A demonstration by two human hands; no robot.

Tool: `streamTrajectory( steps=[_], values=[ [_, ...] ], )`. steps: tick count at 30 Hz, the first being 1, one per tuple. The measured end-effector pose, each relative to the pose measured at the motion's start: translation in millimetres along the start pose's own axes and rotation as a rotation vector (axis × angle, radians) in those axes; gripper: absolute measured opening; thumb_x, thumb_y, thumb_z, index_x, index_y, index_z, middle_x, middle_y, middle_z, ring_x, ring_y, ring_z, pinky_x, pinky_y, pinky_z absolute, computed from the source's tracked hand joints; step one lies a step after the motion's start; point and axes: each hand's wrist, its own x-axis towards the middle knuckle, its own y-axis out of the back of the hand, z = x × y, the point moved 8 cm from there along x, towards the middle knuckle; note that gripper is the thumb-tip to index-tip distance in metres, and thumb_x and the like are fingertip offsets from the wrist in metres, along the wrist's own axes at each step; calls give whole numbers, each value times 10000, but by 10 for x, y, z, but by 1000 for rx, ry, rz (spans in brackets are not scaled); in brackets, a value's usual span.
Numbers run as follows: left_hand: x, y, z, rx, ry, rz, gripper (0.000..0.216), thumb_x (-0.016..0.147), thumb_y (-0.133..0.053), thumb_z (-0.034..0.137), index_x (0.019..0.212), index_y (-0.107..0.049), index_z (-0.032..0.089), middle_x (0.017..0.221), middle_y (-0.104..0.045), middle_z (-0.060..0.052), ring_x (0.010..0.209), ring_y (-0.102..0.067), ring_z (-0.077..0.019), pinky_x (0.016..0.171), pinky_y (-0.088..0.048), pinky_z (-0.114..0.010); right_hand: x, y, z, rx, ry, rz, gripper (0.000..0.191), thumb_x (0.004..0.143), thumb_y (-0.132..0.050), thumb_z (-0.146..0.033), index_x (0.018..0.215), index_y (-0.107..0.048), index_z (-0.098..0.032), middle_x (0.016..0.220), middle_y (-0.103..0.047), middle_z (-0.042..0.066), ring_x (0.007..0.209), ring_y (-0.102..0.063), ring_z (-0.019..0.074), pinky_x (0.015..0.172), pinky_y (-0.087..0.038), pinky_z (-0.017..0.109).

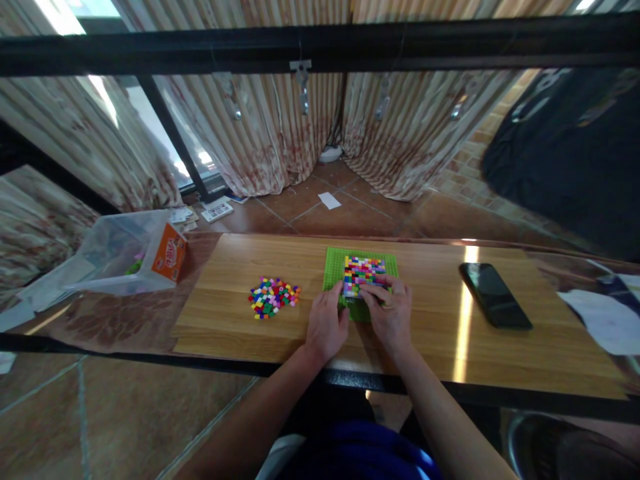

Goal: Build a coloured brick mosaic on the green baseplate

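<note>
A green studded baseplate (335,261) lies on the wooden board, bearing a dense block of small multicoloured toy bricks (364,268). My left hand (327,323) is at the plate's lower left, fingers curled, fingertips touching the lower left corner of the brick block. From the right, my right hand (393,313) reaches over the plate with bent, closed fingers. Its fingertips press at the block's lower edge and cover part of it. Whatever either hand pinches is too small or hidden to make out. Left of my hands lies a loose pile of tiny coloured bricks (274,297).
A black phone (495,295) lies on the wooden board (430,333) to the right. At the left stands a clear plastic bin (117,250) with an orange label. Papers (603,320) lie at the far right. A dark rail (320,50) crosses above, with curtains behind.
</note>
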Motion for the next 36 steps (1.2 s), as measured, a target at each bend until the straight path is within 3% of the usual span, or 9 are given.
streamTrajectory(
  steps=[6, 14, 23, 29, 33, 36],
  values=[
    [6, 19, 24, -14, -7, -8, 610, 873, -563, 106, 1459, -396, 147, 1301, -636, -147, 1189, -594, -275, 1060, -499, -493, -13, 9, -14, -10, 44, 33, 153, 895, -664, -355, 868, -782, -262, 1097, -649, 81, 1059, -564, 237, 934, -454, 440],
    [1, 11, 67, -12, -32, -37, 583, 881, -548, 98, 1446, -417, 160, 1318, -631, -137, 1205, -583, -269, 1068, -485, -492, -97, 8, -115, -71, 223, 63, 145, 926, -623, -260, 940, -767, -251, 1055, -675, 70, 984, -577, 205, 887, -477, 396],
    [-10, -17, 44, -19, -30, -50, 586, 892, -526, 107, 1465, -421, 169, 1334, -624, -133, 1216, -564, -273, 1069, -477, -502, -144, -31, -75, -64, 301, 14, 170, 937, -601, -233, 973, -764, -262, 1060, -698, 58, 1024, -599, 202, 911, -472, 392],
    [-12, -32, 55, 5, -12, -75, 590, 896, -524, 111, 1474, -412, 140, 1348, -614, -147, 1237, -544, -284, 1090, -457, -515, -77, -7, -44, 37, 240, -34, 198, 953, -584, -312, 1003, -769, -261, 1073, -717, 69, 1031, -623, 211, 928, -505, 405],
    [-44, -13, 58, 18, -2, -80, 594, 895, -532, 116, 1476, -410, 143, 1363, -608, -145, 1247, -544, -282, 1109, -443, -518, -45, 123, 39, 131, 36, -17, 294, 977, -524, -361, 1152, -725, -238, 1118, -727, 88, 1042, -648, 219, 930, -524, 418],
    [-103, 12, 61, 24, -1, -77, 589, 896, -532, 122, 1471, -413, 154, 1351, -617, -144, 1240, -555, -280, 1095, -457, -526, -97, 254, 46, 153, -55, 29, 306, 976, -506, -376, 1111, -734, -223, 1082, -740, 91, 1000, -671, 221, 916, -535, 421]
  ],
)
